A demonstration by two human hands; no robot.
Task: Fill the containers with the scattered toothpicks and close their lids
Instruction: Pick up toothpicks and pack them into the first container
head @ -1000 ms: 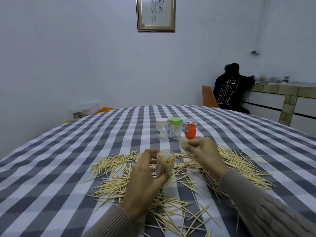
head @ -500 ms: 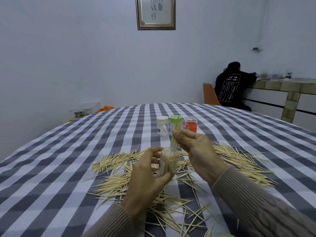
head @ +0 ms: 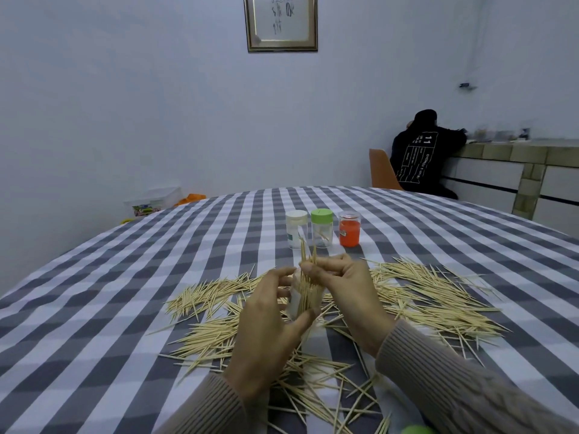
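Place: at the near middle of the checked table [head: 125, 277], we worked with both hands over the spilled heap.
Step in hand: we judged this to be the filling step, a small bundle being fed upright into the open jar.
Right hand: our right hand [head: 344, 286] pinched a bundle of toothpicks [head: 305, 261] between thumb and curled fingers, the tips standing up above the knuckles and the lower ends going down into the jar.
Left hand: our left hand [head: 269, 321] held the clear jar [head: 300, 296] from the side, thumb low on its near wall, the other fingers loosely spread around the far side.
Jar: it stood upright between the two hands, without a lid and already packed with sticks up most of its height.
Next move: we thought the bundle would need to be let go and tapped level, so that no tips stood above the rim.
Risk: we reckoned a crooked stick might jam across the mouth.
Loose toothpicks [head: 423, 296]: they lay scattered on the cloth on both sides of the hands and in front of our sleeves; much was left to gather.
Other jars: a white-lidded jar [head: 296, 228], a green-lidded jar [head: 321, 227] and an orange jar [head: 349, 228] stood in a row further back.
Green object [head: 415, 430]: at the bottom edge, perhaps a lid; we could not tell.
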